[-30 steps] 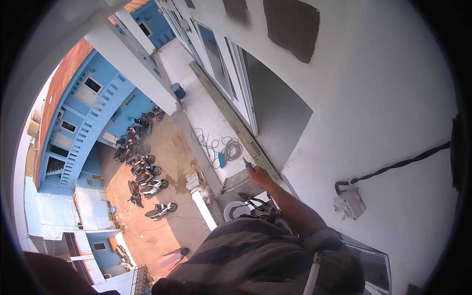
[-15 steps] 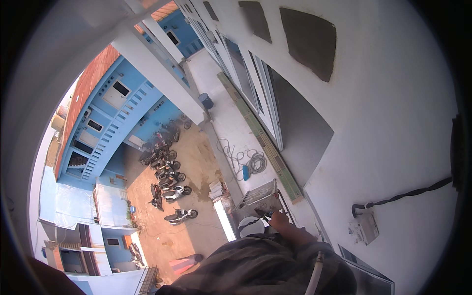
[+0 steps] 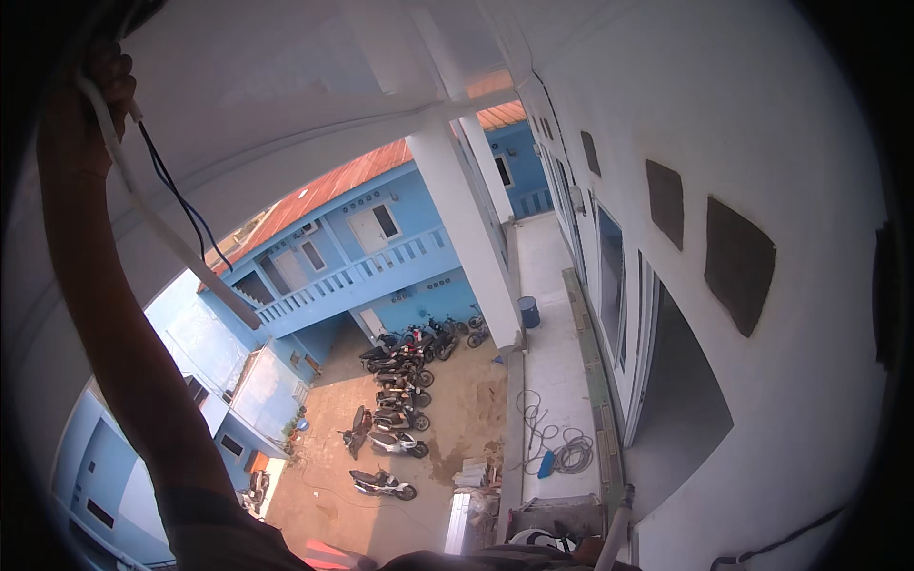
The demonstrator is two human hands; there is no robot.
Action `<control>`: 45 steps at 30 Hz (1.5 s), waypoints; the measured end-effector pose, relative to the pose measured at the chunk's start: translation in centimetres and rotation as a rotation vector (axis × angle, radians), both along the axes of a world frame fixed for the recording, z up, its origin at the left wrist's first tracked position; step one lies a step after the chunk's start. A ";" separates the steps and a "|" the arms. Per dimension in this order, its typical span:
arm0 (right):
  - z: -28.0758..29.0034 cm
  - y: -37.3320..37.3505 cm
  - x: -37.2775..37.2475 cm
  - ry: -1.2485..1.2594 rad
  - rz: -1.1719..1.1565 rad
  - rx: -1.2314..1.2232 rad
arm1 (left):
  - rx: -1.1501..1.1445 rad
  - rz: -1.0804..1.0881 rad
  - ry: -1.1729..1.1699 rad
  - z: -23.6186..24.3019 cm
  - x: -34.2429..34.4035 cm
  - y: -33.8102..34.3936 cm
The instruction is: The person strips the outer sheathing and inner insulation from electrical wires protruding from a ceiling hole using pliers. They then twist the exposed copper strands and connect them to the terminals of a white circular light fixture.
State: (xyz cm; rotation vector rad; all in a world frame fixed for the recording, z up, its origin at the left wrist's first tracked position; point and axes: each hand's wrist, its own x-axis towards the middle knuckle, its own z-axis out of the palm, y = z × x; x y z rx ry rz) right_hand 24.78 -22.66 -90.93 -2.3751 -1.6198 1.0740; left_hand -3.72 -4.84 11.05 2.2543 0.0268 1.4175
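Note:
My left arm reaches up along the left side, and my left hand is closed high against the white ceiling. Its fingers wrap around a white cable, from which black and blue wires hang loose. A white tube also passes by this hand and slants down to the right, its lower end in the air. At the bottom edge, a small patch of my right hand shows beside a pale pipe; its fingers are hidden. Close by is the top of a white bucket.
A walkway below holds coiled hose, a blue object, a blue drum and a long green board. Beyond the drop, motorcycles stand in a courtyard. A white pillar rises ahead; a white wall bounds the right.
My left arm has come up into view with the hand on the cable at the ceiling. My right hand, earlier near the bucket, is now mostly out of sight. The view has tilted upward.

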 end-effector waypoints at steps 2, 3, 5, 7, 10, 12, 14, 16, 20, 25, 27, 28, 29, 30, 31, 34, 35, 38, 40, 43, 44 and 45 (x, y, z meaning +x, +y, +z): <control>-1.1 1.1 2.3 -0.155 0.040 0.317 | 0.053 0.056 -0.097 -1.1 0.6 -0.7; -1.5 2.3 2.7 -0.255 0.029 0.525 | 0.079 0.113 -0.208 -1.8 1.6 -1.6; 4.0 9.4 4.4 -0.146 -0.029 0.628 | 0.113 0.162 -0.327 -2.8 3.7 -2.7; 20.2 17.9 8.2 0.284 -0.058 0.679 | 0.090 0.206 -0.412 -3.3 4.0 -2.5; 44.2 20.1 7.0 0.561 -0.048 1.145 | 0.040 0.227 -0.488 -3.5 5.0 -2.0; 58.6 18.7 4.2 0.686 0.126 1.462 | 0.077 0.194 -0.524 -3.1 5.1 -1.8; 69.6 16.4 0.4 0.759 0.378 1.675 | 0.066 0.266 -0.550 -3.9 5.1 -2.4; 78.0 15.3 -4.4 0.861 0.649 1.674 | 0.126 0.297 -0.576 -4.1 3.9 -2.3; 86.1 12.7 -10.2 1.026 0.696 1.484 | 0.175 0.315 -0.550 -4.2 5.4 -2.5; 87.8 14.9 -12.1 0.884 0.606 1.703 | 0.216 0.410 -0.584 -4.8 6.4 -2.9; 87.6 15.2 -13.1 0.851 0.560 1.797 | 0.315 0.481 -0.652 -3.8 6.3 -1.9; 87.4 15.1 -13.3 0.844 0.543 1.825 | 0.318 0.492 -0.635 -3.6 6.2 -1.9; 87.1 14.9 -13.6 0.836 0.539 1.868 | 0.319 0.500 -0.617 -3.5 6.1 -1.8; 86.7 14.6 -13.9 0.826 0.533 1.911 | 0.319 0.508 -0.598 -3.5 6.0 -1.7; 86.2 14.4 -14.3 0.831 0.530 1.949 | 0.297 0.510 -0.591 -3.6 5.8 -2.0; 85.4 13.5 -14.7 0.992 0.560 1.781 | 0.239 0.506 -0.567 -4.0 5.6 -2.8; 85.1 13.2 -14.8 1.052 0.568 1.709 | 0.226 0.498 -0.558 -4.1 5.6 -2.9; 84.4 12.1 -14.4 1.223 0.597 1.506 | 0.174 0.490 -0.543 -4.0 5.8 -3.1; 83.5 11.8 -14.2 1.292 0.612 1.451 | 0.167 0.482 -0.536 -3.8 6.1 -3.0; 81.7 11.0 -13.8 1.343 0.619 1.360 | 0.175 0.450 -0.543 -3.3 5.8 -2.6; 80.7 10.6 -13.7 1.366 0.635 1.313 | 0.159 0.438 -0.558 -3.1 5.5 -2.8; 79.6 10.2 -13.5 1.387 0.651 1.267 | 0.142 0.425 -0.574 -2.9 5.6 -2.9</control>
